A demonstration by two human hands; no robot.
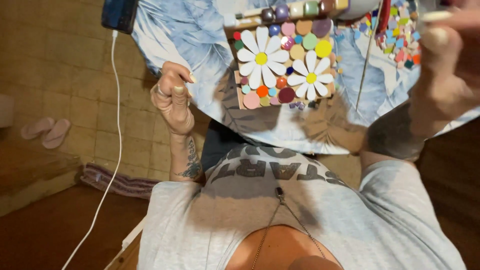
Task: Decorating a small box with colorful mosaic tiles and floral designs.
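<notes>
A small mosaic board (285, 65) lies on the table, with two white daisies with yellow centres and round coloured tiles around them. My left hand (172, 95) is at the table's near edge, left of the board, fingers curled and nothing visible in them. My right hand (445, 65) is raised close to the camera at the right and blurred; I cannot tell whether it holds anything. Beyond it, a heap of small coloured tiles (400, 35) lies on the table.
The table carries a cloth with a blue leaf pattern (190, 35). A dark phone (119, 14) on its left edge trails a white cable (117, 125) to the floor. Pink slippers (45, 131) lie on the tiled floor. A thin stick (367, 55) lies right of the board.
</notes>
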